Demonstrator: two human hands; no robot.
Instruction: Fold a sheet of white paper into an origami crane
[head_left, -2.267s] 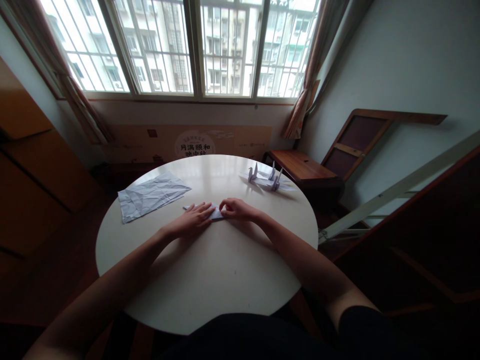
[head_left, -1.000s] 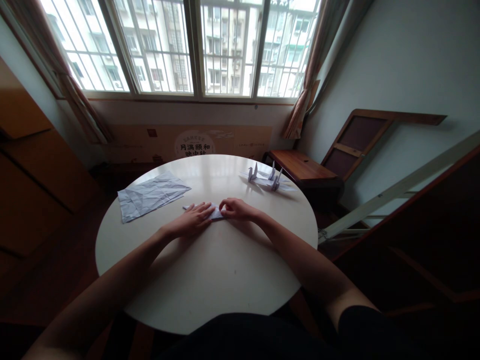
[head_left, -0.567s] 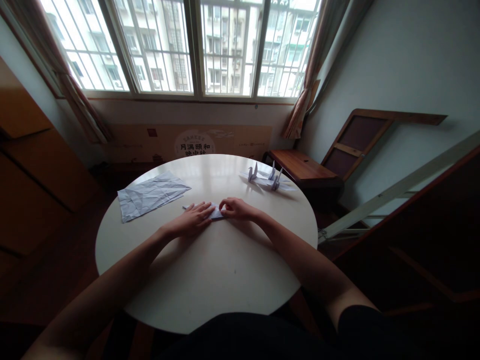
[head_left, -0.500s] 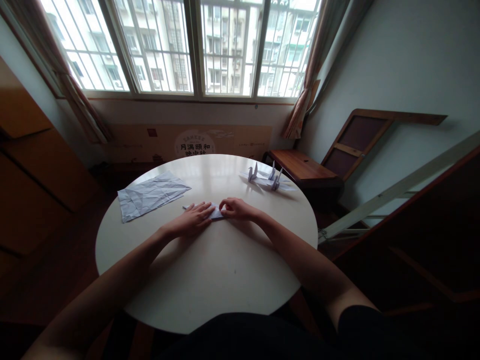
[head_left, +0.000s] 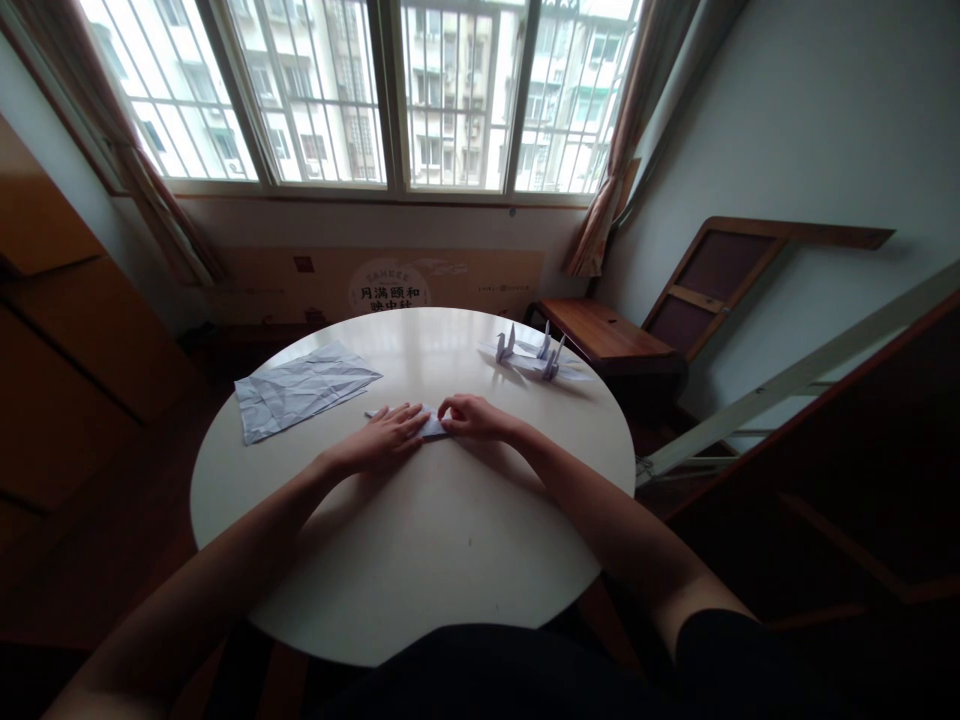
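A small folded piece of paper [head_left: 433, 426] lies on the round white table [head_left: 420, 540], between my two hands. My left hand [head_left: 388, 436] rests flat across its left part with fingers stretched out, pressing it to the tabletop. At the paper's right end, the curled thumb and fingers of my right hand [head_left: 475, 416] pinch its edge. Part of the paper is hidden under the left palm and behind the right fingers. Its pale tip pokes out past the left fingers.
Creased paper sheets [head_left: 307, 390] lie at the table's left. Several folded paper cranes [head_left: 529, 355] stand at the back right. Beyond the table's right edge is a wooden bench [head_left: 607, 332]. A barred window [head_left: 457, 110] spans the far wall above a printed cardboard panel [head_left: 300, 285].
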